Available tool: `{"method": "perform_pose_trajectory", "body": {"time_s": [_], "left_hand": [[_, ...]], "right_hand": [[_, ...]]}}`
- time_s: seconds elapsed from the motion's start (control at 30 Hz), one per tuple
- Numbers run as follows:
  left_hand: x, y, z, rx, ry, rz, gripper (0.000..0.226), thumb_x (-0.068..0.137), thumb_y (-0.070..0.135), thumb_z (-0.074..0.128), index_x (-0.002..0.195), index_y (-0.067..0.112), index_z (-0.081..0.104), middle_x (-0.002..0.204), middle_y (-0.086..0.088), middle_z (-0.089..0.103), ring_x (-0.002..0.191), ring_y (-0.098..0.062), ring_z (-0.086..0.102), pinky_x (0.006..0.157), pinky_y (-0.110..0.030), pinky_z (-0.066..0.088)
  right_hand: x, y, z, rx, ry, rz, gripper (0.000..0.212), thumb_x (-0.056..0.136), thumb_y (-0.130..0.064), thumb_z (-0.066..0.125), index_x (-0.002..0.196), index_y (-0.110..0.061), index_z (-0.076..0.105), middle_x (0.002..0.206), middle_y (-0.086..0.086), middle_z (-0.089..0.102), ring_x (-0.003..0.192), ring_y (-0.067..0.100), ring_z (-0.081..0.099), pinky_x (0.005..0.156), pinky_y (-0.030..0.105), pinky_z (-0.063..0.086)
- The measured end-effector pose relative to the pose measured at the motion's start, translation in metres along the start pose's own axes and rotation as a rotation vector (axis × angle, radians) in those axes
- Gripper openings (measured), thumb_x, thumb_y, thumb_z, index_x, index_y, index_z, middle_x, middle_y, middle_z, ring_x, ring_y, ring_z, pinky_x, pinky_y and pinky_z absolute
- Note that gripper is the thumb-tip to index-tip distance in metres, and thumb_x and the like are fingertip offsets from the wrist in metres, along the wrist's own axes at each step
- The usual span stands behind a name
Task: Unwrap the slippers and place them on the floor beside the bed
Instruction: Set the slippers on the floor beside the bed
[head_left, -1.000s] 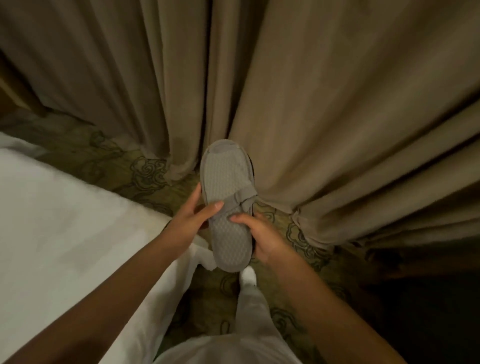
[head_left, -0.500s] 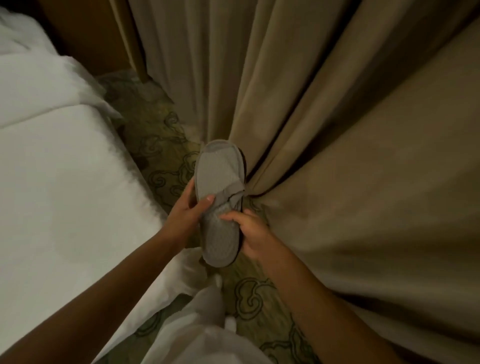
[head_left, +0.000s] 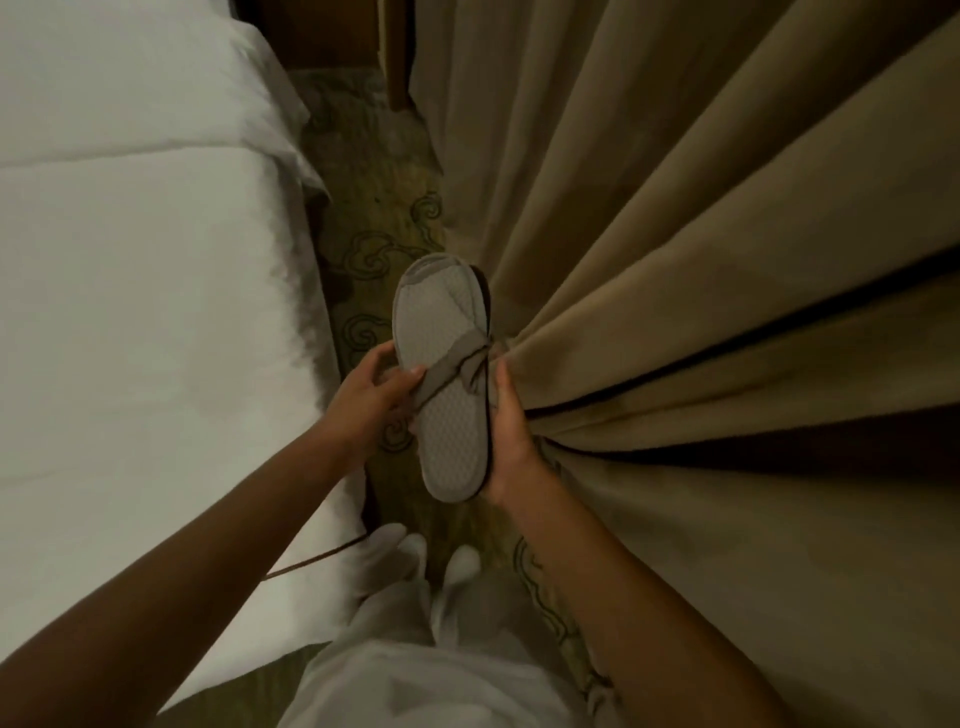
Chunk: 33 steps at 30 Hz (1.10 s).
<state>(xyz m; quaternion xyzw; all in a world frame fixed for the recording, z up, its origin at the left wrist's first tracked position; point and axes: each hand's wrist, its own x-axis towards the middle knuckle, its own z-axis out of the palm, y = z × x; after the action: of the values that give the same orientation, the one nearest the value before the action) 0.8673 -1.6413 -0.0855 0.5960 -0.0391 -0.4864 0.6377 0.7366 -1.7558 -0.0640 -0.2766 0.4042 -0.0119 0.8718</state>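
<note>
A pair of grey slippers (head_left: 441, 332), stacked sole outward, is tied together by a grey-brown band (head_left: 457, 366) knotted at the right side. I hold the pair up in front of me, above the floor. My left hand (head_left: 371, 400) grips the left edge, its fingers pinching the band. My right hand (head_left: 506, 441) cups the right edge and heel from below. The white bed (head_left: 145, 312) lies to the left.
A narrow strip of green patterned carpet (head_left: 374, 208) runs between the bed and heavy beige curtains (head_left: 701, 260) on the right. My white-trousered legs and white-socked feet (head_left: 457, 566) stand on it below the slippers. Dark wooden furniture (head_left: 322, 31) stands at the far end.
The view has turned left, bringing the bed and the carpet strip into sight. My left fingers have slid onto the band, and my right hand has shifted to the slippers' right edge.
</note>
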Motion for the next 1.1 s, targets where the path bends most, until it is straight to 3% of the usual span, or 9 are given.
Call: {"method": "perform_pose_trajectory", "body": {"time_s": [0.07, 0.17, 0.3, 0.37, 0.47, 0.57, 0.73, 0.87, 1.1], "left_hand": [[0.021, 0.005, -0.001, -0.032, 0.034, -0.021, 0.046, 0.096, 0.016, 0.065, 0.140, 0.020, 0.050, 0.127, -0.011, 0.066, 0.114, -0.027, 0.069, 0.089, -0.043, 0.059], [0.064, 0.009, -0.012, -0.111, 0.127, -0.049, 0.044, 0.096, 0.013, 0.065, 0.138, 0.019, 0.052, 0.119, -0.007, 0.068, 0.092, -0.015, 0.076, 0.066, -0.029, 0.060], [0.118, -0.001, -0.039, -0.103, 0.205, -0.093, 0.048, 0.088, 0.022, 0.074, 0.132, 0.028, 0.056, 0.131, -0.010, 0.063, 0.104, -0.021, 0.071, 0.092, -0.047, 0.057], [0.142, -0.003, -0.047, -0.103, 0.235, -0.130, 0.049, 0.086, 0.021, 0.075, 0.131, 0.030, 0.057, 0.124, -0.011, 0.065, 0.096, -0.020, 0.071, 0.088, -0.047, 0.057], [0.172, -0.003, -0.050, -0.075, 0.277, -0.156, 0.056, 0.081, 0.024, 0.073, 0.135, 0.028, 0.059, 0.103, -0.005, 0.072, 0.082, -0.014, 0.073, 0.068, -0.031, 0.058], [0.215, -0.009, -0.058, -0.072, 0.332, -0.161, 0.053, 0.078, 0.028, 0.068, 0.130, 0.030, 0.065, 0.118, -0.007, 0.072, 0.104, -0.024, 0.070, 0.082, -0.038, 0.057], [0.300, -0.042, -0.107, 0.130, 0.431, -0.135, 0.045, 0.091, 0.019, 0.059, 0.134, 0.030, 0.063, 0.105, 0.002, 0.071, 0.091, -0.014, 0.066, 0.073, -0.025, 0.053], [0.393, -0.087, -0.151, 0.338, 0.507, -0.073, 0.040, 0.096, 0.018, 0.057, 0.136, 0.021, 0.061, 0.108, -0.006, 0.068, 0.099, -0.024, 0.066, 0.090, -0.037, 0.051], [0.511, -0.174, -0.210, 0.590, 0.488, -0.113, 0.058, 0.088, 0.042, 0.054, 0.143, 0.022, 0.052, 0.136, -0.010, 0.062, 0.121, -0.031, 0.058, 0.098, -0.038, 0.046]], "right_hand": [[0.023, -0.010, -0.001, -0.022, 0.006, 0.029, 0.070, 0.100, -0.068, 0.034, 0.144, -0.018, 0.058, 0.136, 0.016, 0.066, 0.112, 0.032, 0.068, 0.090, 0.044, 0.057], [0.074, -0.032, -0.008, -0.070, -0.069, 0.113, 0.054, 0.101, -0.059, 0.043, 0.118, -0.021, 0.077, 0.125, 0.013, 0.074, 0.108, 0.030, 0.074, 0.088, 0.042, 0.061], [0.139, -0.048, -0.022, -0.239, -0.071, 0.174, 0.062, 0.090, -0.054, 0.061, 0.138, -0.015, 0.063, 0.137, 0.017, 0.066, 0.125, 0.035, 0.064, 0.108, 0.052, 0.050], [0.169, -0.053, -0.030, -0.330, -0.050, 0.201, 0.071, 0.084, -0.051, 0.070, 0.141, -0.012, 0.059, 0.137, 0.016, 0.066, 0.129, 0.035, 0.061, 0.114, 0.055, 0.043], [0.203, -0.064, -0.041, -0.421, -0.064, 0.225, 0.047, 0.082, -0.046, 0.078, 0.120, -0.019, 0.077, 0.119, 0.009, 0.076, 0.111, 0.028, 0.073, 0.100, 0.049, 0.056], [0.246, -0.068, -0.058, -0.407, -0.070, 0.332, 0.021, 0.078, -0.036, 0.084, 0.094, -0.023, 0.085, 0.101, 0.008, 0.080, 0.086, 0.024, 0.078, 0.082, 0.045, 0.064], [0.337, -0.039, -0.059, -0.572, 0.165, 0.419, 0.043, 0.080, -0.032, 0.084, 0.119, -0.017, 0.073, 0.121, 0.009, 0.075, 0.113, 0.029, 0.070, 0.091, 0.043, 0.058], [0.428, -0.012, -0.077, -0.660, 0.324, 0.414, 0.081, 0.069, -0.041, 0.091, 0.139, -0.014, 0.058, 0.128, 0.007, 0.069, 0.111, 0.025, 0.067, 0.079, 0.035, 0.056], [0.562, 0.070, -0.124, -0.699, 0.530, 0.381, 0.109, 0.065, -0.049, 0.092, 0.153, -0.010, 0.041, 0.152, 0.010, 0.049, 0.132, 0.034, 0.053, 0.110, 0.049, 0.048]]}}
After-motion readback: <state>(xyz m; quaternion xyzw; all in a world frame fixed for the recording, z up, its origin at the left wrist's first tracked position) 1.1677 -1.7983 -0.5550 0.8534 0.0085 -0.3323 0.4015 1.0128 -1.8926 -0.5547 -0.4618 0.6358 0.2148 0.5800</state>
